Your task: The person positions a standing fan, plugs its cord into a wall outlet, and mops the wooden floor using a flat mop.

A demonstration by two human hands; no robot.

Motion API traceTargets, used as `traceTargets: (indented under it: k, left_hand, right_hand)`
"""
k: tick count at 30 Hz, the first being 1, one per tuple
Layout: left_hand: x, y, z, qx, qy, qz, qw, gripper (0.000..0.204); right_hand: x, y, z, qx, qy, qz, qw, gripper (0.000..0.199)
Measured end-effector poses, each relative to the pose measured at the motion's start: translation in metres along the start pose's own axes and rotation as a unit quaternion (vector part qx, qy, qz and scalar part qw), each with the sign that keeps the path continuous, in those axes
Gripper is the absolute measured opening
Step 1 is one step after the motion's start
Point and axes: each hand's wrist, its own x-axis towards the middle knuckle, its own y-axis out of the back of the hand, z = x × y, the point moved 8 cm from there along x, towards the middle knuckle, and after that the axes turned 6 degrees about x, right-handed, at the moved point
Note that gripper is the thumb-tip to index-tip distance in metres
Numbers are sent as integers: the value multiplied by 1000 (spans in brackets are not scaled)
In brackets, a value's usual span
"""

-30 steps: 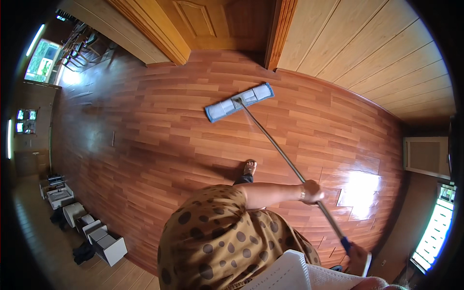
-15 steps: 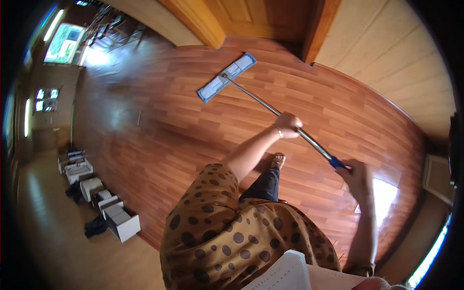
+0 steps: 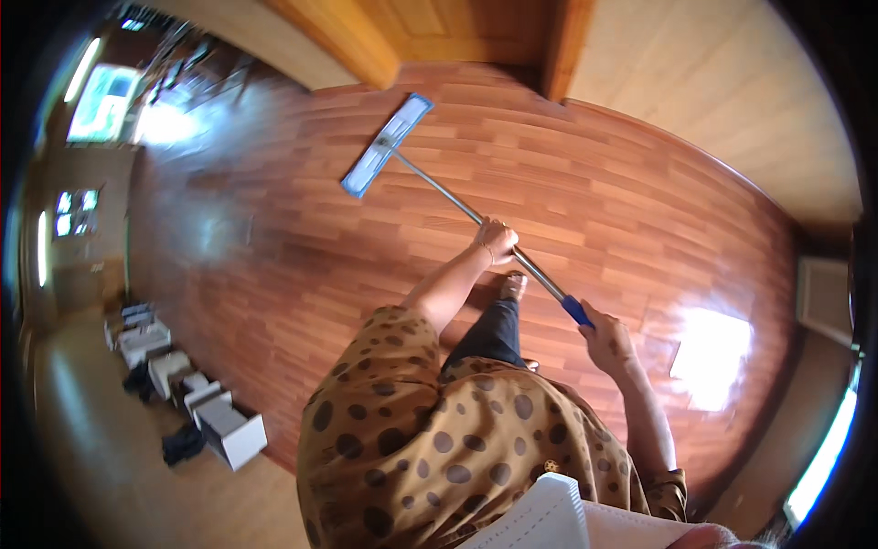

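A flat mop with a long metal handle (image 3: pixel 439 189) slants across the wood-plank floor (image 3: pixel 585 192). Its flat blue-and-white head (image 3: pixel 388 145) lies on the planks ahead of me, left of centre. Partway down the handle, my left hand (image 3: pixel 497 240) is wrapped round the metal tube. My right hand (image 3: pixel 611 340) closes round the upper end, by the blue grip (image 3: pixel 576 309); the very end of the grip is hidden in my palm. Below my left hand, my foot (image 3: pixel 514 286) stands on the floor.
A wooden door (image 3: pixel 466 37) with an orange-brown frame (image 3: pixel 569 50) stands beyond the mop, beside a pale wall (image 3: pixel 695 101). White box-like items (image 3: pixel 233 435) and dark bundles (image 3: pixel 183 444) line the left side. Bright light reflects off the floor at right.
The mop head has slid a little to the left. Both hands have shifted left with the handle, my right hand the most, and it has come nearer my body.
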Motion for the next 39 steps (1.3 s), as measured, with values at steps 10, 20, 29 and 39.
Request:
traceTargets:
  k: [10,20,29,39]
  left_hand:
    - [-60,81,466,-141,-408,-17,902,17]
    - [-98,110,632,-222,-502,-68,833,37]
    - [-101,144,517,-219,-376,-29,900,17]
    - [-69,163,183,-316,-226,22,921,9]
  right_hand:
    - [-399,103,167,48,-177,191,964,39]
    - [-472,129,177,34,-142,244,959,37]
    - [-427,145,92,14,-116,288,950,35]
    - [-259,152,-51,-26,-70,274,959,26]
